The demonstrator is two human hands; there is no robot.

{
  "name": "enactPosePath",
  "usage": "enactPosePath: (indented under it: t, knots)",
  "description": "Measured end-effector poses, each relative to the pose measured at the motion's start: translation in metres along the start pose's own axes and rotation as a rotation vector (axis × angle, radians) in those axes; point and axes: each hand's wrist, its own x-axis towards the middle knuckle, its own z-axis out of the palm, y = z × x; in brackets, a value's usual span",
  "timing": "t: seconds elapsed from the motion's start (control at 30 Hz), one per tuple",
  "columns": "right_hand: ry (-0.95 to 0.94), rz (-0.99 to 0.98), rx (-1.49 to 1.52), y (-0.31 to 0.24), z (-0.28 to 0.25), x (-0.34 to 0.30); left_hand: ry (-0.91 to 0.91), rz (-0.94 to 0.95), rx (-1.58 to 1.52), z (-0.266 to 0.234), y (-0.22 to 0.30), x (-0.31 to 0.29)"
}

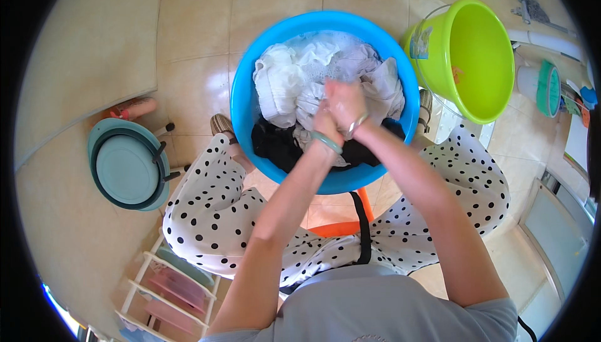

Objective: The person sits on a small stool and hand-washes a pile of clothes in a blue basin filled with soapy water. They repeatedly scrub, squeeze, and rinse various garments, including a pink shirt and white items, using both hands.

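My left hand [327, 121], with a green bangle at its wrist, and my right hand [346, 102], with a silver bangle, come together over a round blue basin [325, 185]. Both are closed on a wet light-coloured garment [307, 105], partly hidden under them. To their left, a bunched white garment [275, 85] lies in the basin. Pale grey cloth [358, 60] sits in suds toward the far side. Black cloth [277, 146] lies along the near side, below my wrists. The fingers are slightly smeared by motion.
A lime-green bucket [440, 60] tilts at the right of the blue basin. Blue-grey basins [127, 168] stand against the left wall, above a white rack [150, 257]. My feet flank the basin, and an orange stool [338, 228] shows between my legs.
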Motion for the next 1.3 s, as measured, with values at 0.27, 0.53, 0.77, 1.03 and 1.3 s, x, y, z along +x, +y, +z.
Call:
enactPosePath:
  t: [0.27,0.53,0.77,1.03,1.3]
  knots:
    - [0.007,-0.037,0.157,-0.029,-0.01,-0.016,-0.253,0.147,-0.142,-0.023,-0.004,0.017]
    - [-0.047,0.275,-0.093,0.027,0.01,0.004,0.103,-0.021,0.134,0.005,-0.013,0.001]
    - [0.138,0.059,0.3,-0.065,-0.005,-0.031,0.007,0.015,0.01,-0.034,-0.015,0.027]
    - [0.059,0.278,0.029,0.017,0.011,0.003,0.09,0.018,0.101,0.003,-0.01,-0.003]
    - [-0.01,0.159,0.038,-0.005,0.006,-0.005,-0.185,0.031,-0.207,-0.004,-0.006,0.003]
